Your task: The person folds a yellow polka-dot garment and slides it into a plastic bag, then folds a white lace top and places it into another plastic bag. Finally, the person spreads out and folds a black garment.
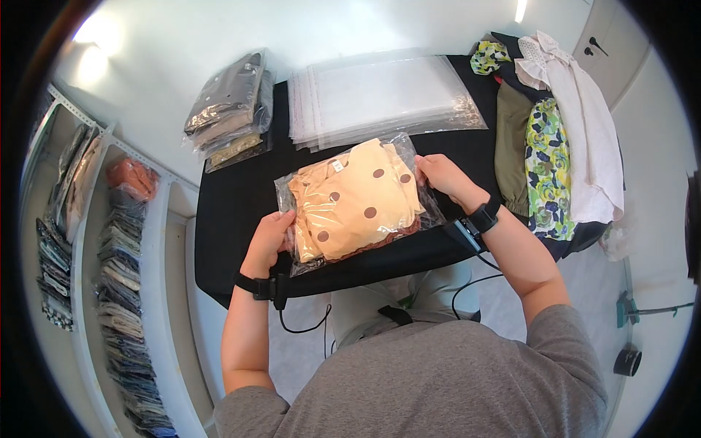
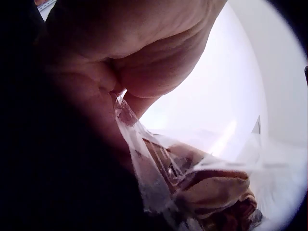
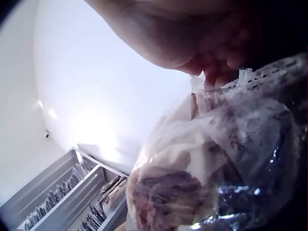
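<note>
A clear plastic bag [image 1: 431, 212] with a folded cream garment [image 1: 358, 193] in it, dotted with brown spots, is held up over the front of the black table. My left hand [image 1: 270, 237] pinches the bag's left edge; the left wrist view shows the plastic [image 2: 130, 118] gathered between thumb and fingers. At the opposite upper corner my right hand [image 1: 445, 177] pinches the film, and in the right wrist view the fingers [image 3: 219, 62] grip its edge. Ruffled dark reddish-brown fabric [image 3: 166, 195] shows through the plastic. A small white tag [image 1: 337, 166] lies near the garment's top.
Flat clear bags [image 1: 380, 95] lie stacked at the back of the black table [image 1: 234, 212]. Bagged clothes [image 1: 226, 102] are piled at the back left. Loose garments, one flowered [image 1: 549, 168] and one white [image 1: 591, 146], drape the right side. Shelves [image 1: 87, 219] of bagged clothes stand left.
</note>
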A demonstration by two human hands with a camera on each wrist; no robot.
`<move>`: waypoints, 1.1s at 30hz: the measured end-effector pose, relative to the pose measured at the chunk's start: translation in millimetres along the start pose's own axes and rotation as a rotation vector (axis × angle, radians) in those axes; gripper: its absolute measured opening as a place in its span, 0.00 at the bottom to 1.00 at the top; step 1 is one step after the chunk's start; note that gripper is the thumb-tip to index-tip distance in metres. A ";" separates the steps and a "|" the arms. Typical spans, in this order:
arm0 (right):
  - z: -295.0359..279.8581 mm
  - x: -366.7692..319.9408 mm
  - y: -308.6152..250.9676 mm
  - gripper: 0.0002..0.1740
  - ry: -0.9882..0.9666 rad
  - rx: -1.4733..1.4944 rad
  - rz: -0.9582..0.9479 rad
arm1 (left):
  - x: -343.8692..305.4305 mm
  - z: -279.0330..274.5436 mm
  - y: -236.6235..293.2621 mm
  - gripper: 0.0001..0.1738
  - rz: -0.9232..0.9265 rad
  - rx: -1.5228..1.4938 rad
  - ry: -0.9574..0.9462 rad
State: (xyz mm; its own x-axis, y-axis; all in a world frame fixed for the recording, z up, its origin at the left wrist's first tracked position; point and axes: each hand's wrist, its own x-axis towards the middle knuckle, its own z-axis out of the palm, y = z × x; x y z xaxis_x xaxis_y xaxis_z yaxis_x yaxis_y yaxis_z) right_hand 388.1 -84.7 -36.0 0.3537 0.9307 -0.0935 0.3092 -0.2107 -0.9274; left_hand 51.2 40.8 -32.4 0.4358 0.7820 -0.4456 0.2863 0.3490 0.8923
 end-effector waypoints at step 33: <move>22.1 -75.2 -30.7 0.34 -0.273 0.414 0.216 | 3.4 2.6 -6.4 0.17 0.007 -0.034 -0.051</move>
State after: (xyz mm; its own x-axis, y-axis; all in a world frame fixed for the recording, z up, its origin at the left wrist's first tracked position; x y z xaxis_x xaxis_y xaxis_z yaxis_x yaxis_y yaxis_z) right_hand 332.5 -141.6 -8.5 0.1117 0.9347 -0.3375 -0.1388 -0.3216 -0.9367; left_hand 53.1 39.9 -39.7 0.4812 0.7572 -0.4417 0.2545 0.3615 0.8970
